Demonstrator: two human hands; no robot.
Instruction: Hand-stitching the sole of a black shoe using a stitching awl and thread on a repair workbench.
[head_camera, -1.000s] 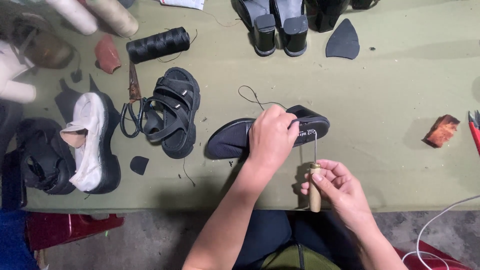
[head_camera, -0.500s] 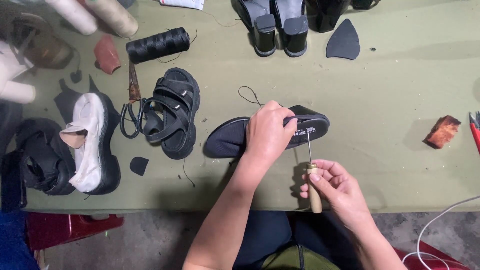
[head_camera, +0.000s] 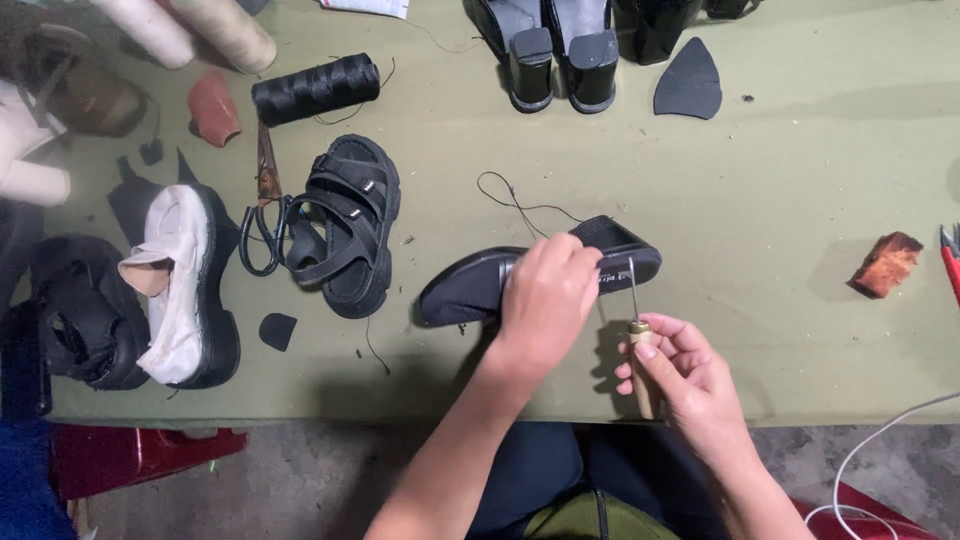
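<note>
While the left hand (head_camera: 545, 295) clamps the black shoe (head_camera: 470, 285) lying lengthwise, left to right, across the green counter (head_camera: 780, 180), the right hand (head_camera: 680, 375), closed on a wooden-handled awl (head_camera: 640, 350), holds its needle just right of the left hand, at the shoe's heel end.

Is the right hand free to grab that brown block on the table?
Probably not right now: the right hand is closed on the awl. The brown block lies in the open to its right with nothing between them, so the path itself looks free.
</note>
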